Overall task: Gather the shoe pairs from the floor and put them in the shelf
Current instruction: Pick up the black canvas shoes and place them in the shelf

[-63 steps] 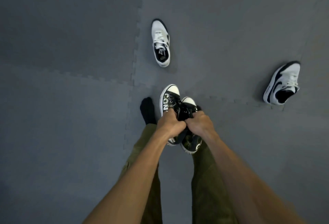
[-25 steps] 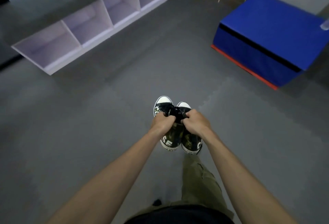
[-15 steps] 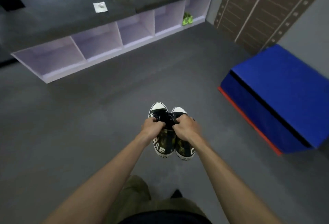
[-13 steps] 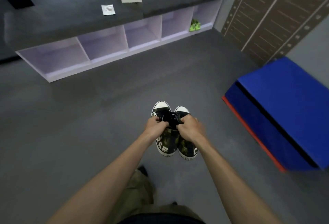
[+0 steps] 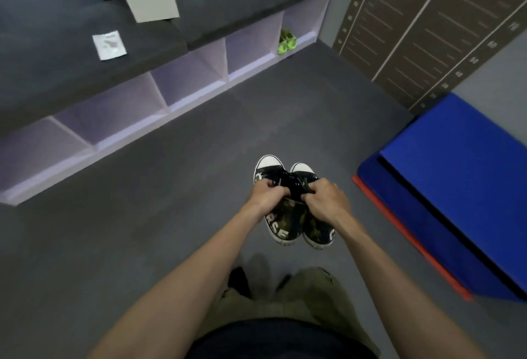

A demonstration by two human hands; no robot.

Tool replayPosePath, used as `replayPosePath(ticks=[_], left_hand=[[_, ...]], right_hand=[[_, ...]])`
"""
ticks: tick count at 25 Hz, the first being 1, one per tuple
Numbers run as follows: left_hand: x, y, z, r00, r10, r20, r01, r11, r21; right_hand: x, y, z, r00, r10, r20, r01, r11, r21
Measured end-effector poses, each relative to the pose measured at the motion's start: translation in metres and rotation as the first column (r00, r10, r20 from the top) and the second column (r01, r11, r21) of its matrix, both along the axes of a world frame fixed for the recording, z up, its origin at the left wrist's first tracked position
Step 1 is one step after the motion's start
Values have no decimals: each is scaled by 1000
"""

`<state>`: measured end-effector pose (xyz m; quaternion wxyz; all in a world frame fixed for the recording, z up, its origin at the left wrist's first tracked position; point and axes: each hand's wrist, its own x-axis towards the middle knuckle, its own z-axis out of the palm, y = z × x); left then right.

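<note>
Your left hand [image 5: 266, 194] and right hand [image 5: 325, 199] each pinch the laced top of one black sneaker [image 5: 288, 219], the pair side by side, toes beyond your fingertips. The shelf [image 5: 182, 85] lies well ahead-left of them; green shoes [image 5: 286, 42], apparently a pair, sit in its far compartment.

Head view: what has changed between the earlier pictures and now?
The person turned away from the two white sneakers on the floor, which left view, and walked toward the shelf, now closer. Green shoes show in its far cubby. Unchanged: left hand and right hand keep their grip on the black camo sneakers, side by side, toes forward.
</note>
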<state>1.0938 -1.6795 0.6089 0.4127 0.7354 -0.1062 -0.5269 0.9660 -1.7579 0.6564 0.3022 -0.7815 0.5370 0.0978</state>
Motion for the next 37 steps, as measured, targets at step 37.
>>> replayPosePath(ticks=[37], left_hand=[[588, -687, -407, 940, 330, 85, -341, 912, 227]], right_hand=[[627, -706, -427, 974, 220, 48, -220, 975, -19]])
